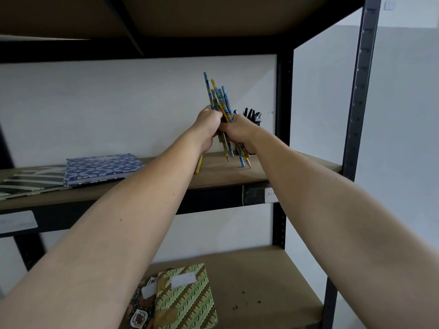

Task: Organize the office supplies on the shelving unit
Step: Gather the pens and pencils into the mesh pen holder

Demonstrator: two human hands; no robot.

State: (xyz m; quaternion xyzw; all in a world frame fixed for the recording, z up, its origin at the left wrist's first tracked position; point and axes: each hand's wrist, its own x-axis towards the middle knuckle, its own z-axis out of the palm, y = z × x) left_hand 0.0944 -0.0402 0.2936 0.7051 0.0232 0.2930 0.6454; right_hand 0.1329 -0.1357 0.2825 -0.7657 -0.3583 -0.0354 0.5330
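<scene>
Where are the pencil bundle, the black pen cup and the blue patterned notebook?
pencil bundle (219, 100): head view, on the shafts above the hands.
black pen cup (257, 123): head view, on its visible upper wall.
blue patterned notebook (102, 166): head view, middle of its cover.

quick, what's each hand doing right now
Left hand: gripping the pencils.
Right hand: gripping the same pencils.

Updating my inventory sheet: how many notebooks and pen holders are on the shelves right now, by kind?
Blue patterned notebook: 1
Black-and-white striped notebook: 1
Green patterned notebook: 1
Dark brown patterned notebook: 1
Black pen holder: 1
Total: 5
</scene>
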